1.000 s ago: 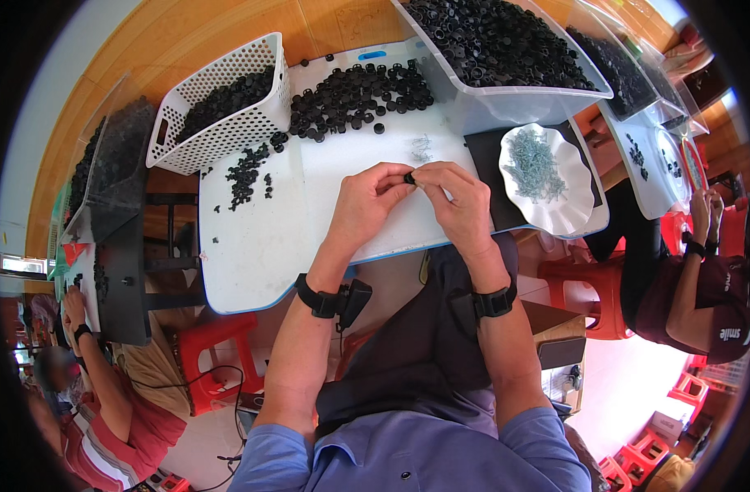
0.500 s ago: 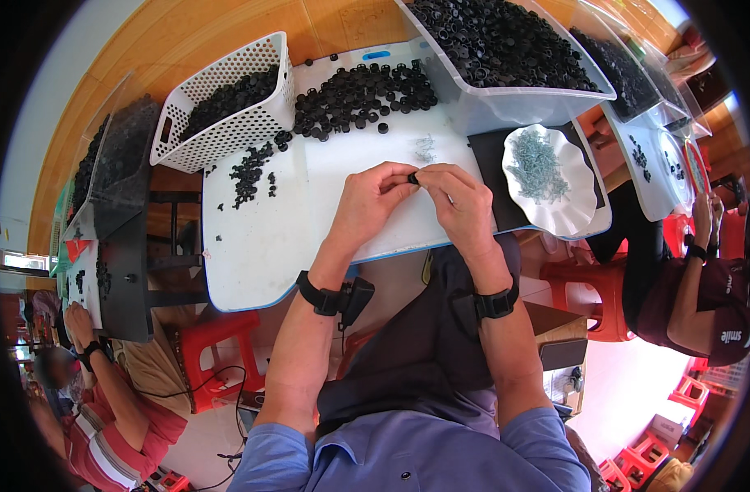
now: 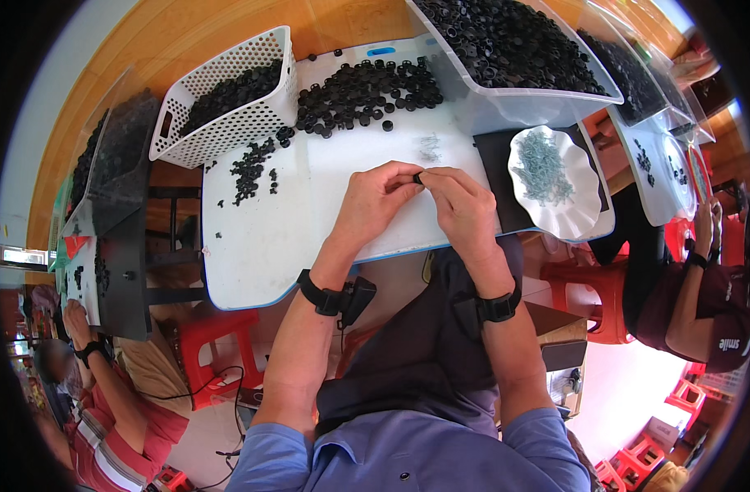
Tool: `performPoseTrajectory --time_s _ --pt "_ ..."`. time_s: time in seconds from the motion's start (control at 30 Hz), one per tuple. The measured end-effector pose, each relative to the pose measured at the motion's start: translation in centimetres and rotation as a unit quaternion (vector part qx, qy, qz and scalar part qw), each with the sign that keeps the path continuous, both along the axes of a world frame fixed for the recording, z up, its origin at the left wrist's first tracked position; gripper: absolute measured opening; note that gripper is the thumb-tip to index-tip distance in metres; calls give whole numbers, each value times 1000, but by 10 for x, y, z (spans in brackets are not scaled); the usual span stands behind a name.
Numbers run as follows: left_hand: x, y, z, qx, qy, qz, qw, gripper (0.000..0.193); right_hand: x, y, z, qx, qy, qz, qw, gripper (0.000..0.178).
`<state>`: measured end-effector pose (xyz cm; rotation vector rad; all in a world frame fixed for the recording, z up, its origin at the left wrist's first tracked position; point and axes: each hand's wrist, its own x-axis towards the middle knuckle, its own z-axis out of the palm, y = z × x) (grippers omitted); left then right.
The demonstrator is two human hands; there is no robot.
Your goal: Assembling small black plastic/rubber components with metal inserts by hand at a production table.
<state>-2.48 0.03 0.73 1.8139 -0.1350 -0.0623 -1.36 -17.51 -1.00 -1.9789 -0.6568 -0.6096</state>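
Over the front part of the white table, my left hand (image 3: 372, 203) pinches a small black round plastic cap (image 3: 418, 177) between thumb and fingertips. My right hand (image 3: 463, 207) is closed too, its thumb and fingertips meeting at the same cap. Whether the right fingers also hold some tiny piece cannot be seen. Just beyond my hands lies a little heap of thin metal pieces (image 3: 429, 148). More such pieces (image 3: 544, 168) fill a white scalloped dish (image 3: 586, 215) on a black mat, right of my right hand.
Many black caps (image 3: 367, 90) spread across the far side of the white table (image 3: 260, 266). Smaller black parts (image 3: 250, 174) lie at left. A white perforated basket (image 3: 242, 135) and a clear bin (image 3: 539, 102) of black parts stand behind. People work at tables on both sides.
Both hands stay together at the cap, with only slight finger movement. The whole view has shifted a little.
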Motion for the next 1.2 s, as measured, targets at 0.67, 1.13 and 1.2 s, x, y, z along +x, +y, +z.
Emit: performPoseTrajectory --time_s 0.67,1.13,1.2 --pt "9 10 -9 -82 56 -21 995 26 -2 6 0 39 40 0 998 24" --pt "5 -3 -11 -41 27 27 998 24 14 -4 -14 185 116 -131 967 20" --pt "3 -4 -8 -22 12 53 998 23 14 -3 -11 147 108 -134 974 19"
